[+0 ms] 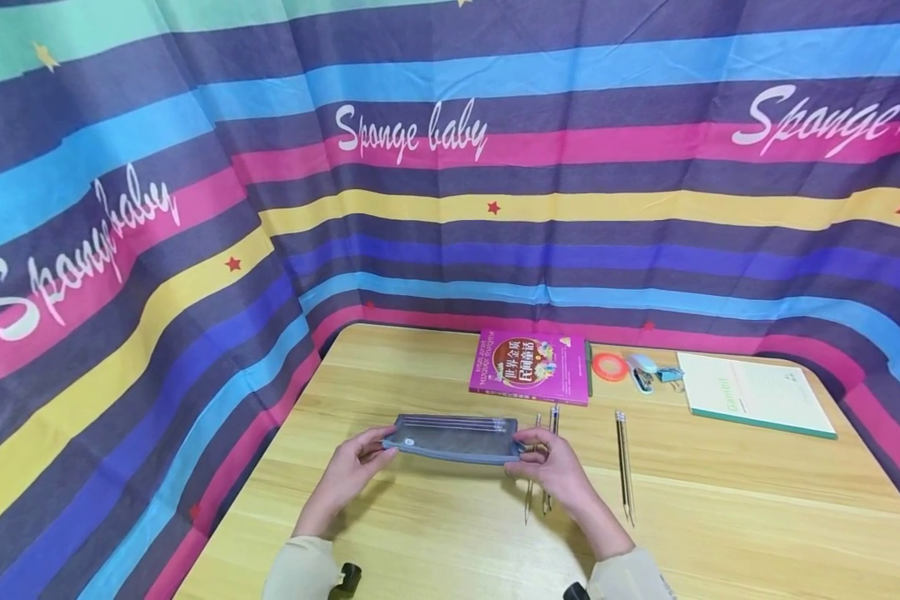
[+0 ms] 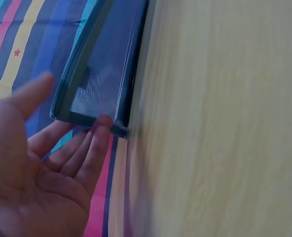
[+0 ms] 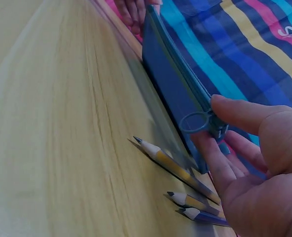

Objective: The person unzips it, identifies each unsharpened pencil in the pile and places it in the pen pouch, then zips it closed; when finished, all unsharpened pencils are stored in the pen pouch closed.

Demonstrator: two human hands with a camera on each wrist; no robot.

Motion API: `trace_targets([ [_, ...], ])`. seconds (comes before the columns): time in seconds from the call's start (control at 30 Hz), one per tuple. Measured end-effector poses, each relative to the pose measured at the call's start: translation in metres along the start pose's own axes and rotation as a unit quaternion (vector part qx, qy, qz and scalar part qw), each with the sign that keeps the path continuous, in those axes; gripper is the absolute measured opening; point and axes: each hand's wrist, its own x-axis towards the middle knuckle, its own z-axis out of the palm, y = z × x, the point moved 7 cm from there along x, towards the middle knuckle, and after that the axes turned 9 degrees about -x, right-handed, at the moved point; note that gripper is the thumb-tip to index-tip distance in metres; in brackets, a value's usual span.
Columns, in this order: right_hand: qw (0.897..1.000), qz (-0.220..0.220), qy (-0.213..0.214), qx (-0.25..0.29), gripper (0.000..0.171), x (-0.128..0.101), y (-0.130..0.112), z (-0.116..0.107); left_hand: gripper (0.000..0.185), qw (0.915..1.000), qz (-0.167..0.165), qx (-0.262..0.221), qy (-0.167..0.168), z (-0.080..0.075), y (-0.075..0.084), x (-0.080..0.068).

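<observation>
Both hands hold a flat grey-blue mesh pencil pouch with a zip along its top edge (image 1: 453,438) just above the pale wooden tabletop (image 1: 435,533), one at each end. The left hand (image 1: 350,472) has relaxed, nearly straight fingers touching the pouch's left corner, the thumb apart from it; the right hand (image 1: 555,468) pinches the zip end, where the ring-shaped zip pull (image 3: 195,122) sits between thumb and forefinger. To work the zip well, I would judge that the left fingers need a firmer hold on the far corner, so the fabric stays taut while the right draws the ring along. Sharpened pencils (image 3: 173,168) lie on the table just under and beside the right hand, and another pair of pencils (image 1: 625,475) lies further right. Beyond the hands lie a magenta paperback book (image 1: 531,367), an orange tape roll (image 1: 611,367), a small stapler with clips (image 1: 648,372) and a pale green notepad (image 1: 753,392). A striped cloth printed "Sponge baby" (image 1: 450,167) encloses the table.
</observation>
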Motion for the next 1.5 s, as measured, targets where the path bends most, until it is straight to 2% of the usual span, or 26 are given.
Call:
trace_targets([
  [0.13, 1.000, 0.000, 0.000, -0.014, 0.061, 0.000, 0.000, 0.002, 0.042, 0.9998, -0.001, 0.018, 0.007, 0.000, 0.000, 0.001],
  [0.4, 1.000, -0.005, 0.008, -0.007, 0.070, 0.002, -0.001, 0.006, 0.041, 0.9999, -0.005, 0.001, 0.011, 0.000, -0.006, 0.004],
  [0.5, 1.000, -0.004, 0.007, -0.009, 0.071, 0.002, -0.001, 0.007, 0.040, 0.9995, -0.007, -0.009, 0.028, -0.001, -0.006, 0.006],
  [0.67, 1.000, -0.014, -0.007, -0.017, 0.070, 0.003, -0.003, 0.009, 0.039, 0.9988, -0.002, 0.004, 0.049, -0.003, -0.006, 0.007],
  [1.07, 0.999, -0.014, -0.002, -0.048, 0.065, 0.004, 0.001, 0.012, 0.040, 0.9968, 0.027, 0.053, 0.054, -0.004, -0.007, 0.012],
  [1.5, 0.996, -0.027, 0.001, -0.082, 0.066, 0.005, 0.001, 0.011, 0.040, 0.9959, 0.033, 0.073, 0.041, 0.000, -0.010, 0.012],
])
